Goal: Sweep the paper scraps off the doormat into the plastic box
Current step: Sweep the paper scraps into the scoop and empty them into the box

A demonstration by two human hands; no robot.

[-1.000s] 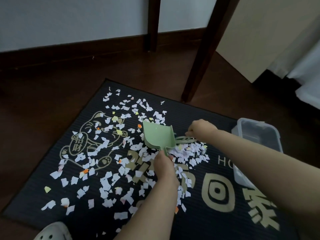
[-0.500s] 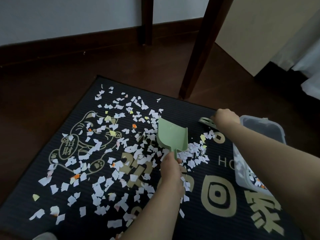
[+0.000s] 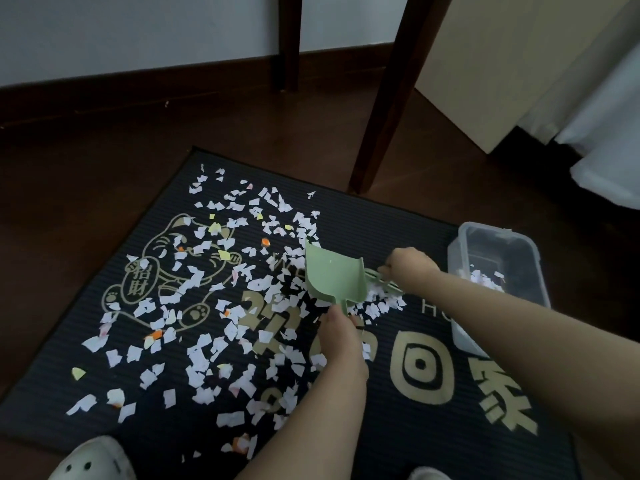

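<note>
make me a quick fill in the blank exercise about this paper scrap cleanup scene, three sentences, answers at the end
1. The left hand holds the handle of a ____-coloured scoop.
2. The clear plastic box sits at the doormat's ____ edge.
3. The right hand pulls a small green rake through scraps beside the ____.

Answers: green; right; scoop
</note>
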